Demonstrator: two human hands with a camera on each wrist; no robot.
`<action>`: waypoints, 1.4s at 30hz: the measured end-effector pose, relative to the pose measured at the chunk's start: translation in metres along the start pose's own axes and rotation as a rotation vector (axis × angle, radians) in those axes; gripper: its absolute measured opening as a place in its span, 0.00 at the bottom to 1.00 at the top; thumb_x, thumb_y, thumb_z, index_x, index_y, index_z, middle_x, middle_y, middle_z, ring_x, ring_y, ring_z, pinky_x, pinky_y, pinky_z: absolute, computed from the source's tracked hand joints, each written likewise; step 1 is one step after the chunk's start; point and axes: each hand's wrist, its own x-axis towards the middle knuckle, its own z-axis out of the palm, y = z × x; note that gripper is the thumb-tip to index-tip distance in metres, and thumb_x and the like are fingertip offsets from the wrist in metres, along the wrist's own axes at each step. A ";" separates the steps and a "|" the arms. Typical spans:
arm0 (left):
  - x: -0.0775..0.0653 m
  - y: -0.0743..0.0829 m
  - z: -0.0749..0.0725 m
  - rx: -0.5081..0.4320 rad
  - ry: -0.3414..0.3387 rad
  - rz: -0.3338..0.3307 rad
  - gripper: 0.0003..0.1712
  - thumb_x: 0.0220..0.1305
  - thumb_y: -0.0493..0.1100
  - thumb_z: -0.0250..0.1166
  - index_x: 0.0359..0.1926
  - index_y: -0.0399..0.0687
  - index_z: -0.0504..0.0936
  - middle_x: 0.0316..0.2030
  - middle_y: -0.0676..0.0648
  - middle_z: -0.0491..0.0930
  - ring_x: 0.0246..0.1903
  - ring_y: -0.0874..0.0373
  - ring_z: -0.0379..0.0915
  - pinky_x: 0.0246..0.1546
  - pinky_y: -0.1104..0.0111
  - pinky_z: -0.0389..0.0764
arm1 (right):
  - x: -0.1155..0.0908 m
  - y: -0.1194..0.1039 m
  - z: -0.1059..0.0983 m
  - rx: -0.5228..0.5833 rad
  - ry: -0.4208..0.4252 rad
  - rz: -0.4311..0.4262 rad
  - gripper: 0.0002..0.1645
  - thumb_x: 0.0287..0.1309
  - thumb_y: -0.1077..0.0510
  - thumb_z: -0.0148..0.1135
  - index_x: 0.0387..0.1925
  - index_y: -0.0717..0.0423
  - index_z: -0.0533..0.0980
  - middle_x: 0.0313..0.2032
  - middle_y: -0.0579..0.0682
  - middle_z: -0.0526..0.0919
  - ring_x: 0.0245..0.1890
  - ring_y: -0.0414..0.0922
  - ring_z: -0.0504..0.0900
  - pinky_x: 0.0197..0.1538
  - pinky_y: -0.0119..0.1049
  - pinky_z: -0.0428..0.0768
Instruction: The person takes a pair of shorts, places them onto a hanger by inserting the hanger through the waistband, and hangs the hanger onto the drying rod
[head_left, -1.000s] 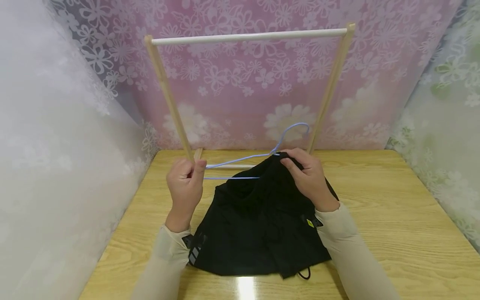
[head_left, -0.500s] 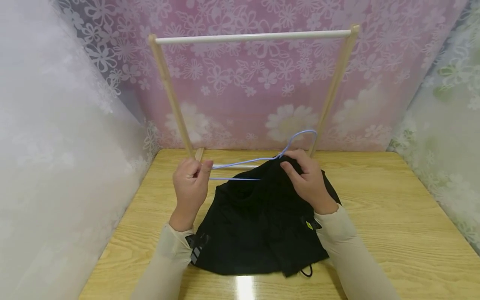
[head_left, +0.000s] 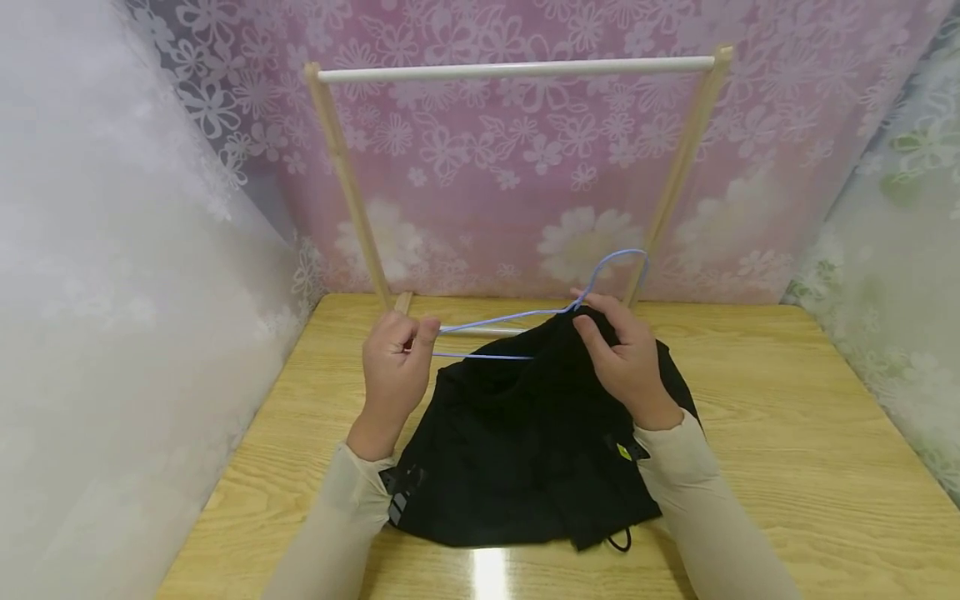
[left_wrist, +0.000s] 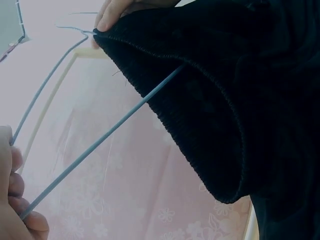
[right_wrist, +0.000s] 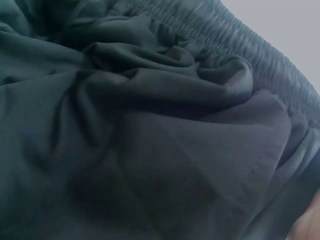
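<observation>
My left hand (head_left: 396, 367) grips one end of a thin blue hanger (head_left: 483, 357), its fingers curled round the wire. The hanger's other end runs into the waist opening of black shorts (head_left: 525, 467), inside the elastic waistband (left_wrist: 232, 107). At the hanger's neck my right hand (head_left: 626, 358) pinches the waistband between thumb and fingers, and the hook (head_left: 624, 252) rises just beyond it, pointing right. The far end of the hanger is hidden in the cloth. Gathered dark fabric (right_wrist: 175, 150) fills the right wrist view.
Behind the hands stands a clothes rack with a white top rod (head_left: 517, 68) and wooden posts (head_left: 348, 179). Under the shorts is a wood-grain table (head_left: 795, 433). A pink flowered cloth (head_left: 495, 192) backs the table, with pale cloths at both sides.
My left hand has moved right, closer to the right hand, and the hanger has slid farther into the shorts. Its hook now reaches farther right. The right hand keeps its pinch on the waistband.
</observation>
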 end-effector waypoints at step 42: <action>-0.017 -0.018 -0.002 0.226 -1.148 -0.253 0.32 0.72 0.45 0.67 0.75 0.57 0.71 0.64 0.46 0.71 0.55 0.52 0.76 0.56 0.57 0.77 | 0.004 -0.013 -0.016 0.151 0.101 0.014 0.07 0.59 0.80 0.61 0.38 0.74 0.81 0.42 0.43 0.88 0.45 0.39 0.86 0.50 0.31 0.79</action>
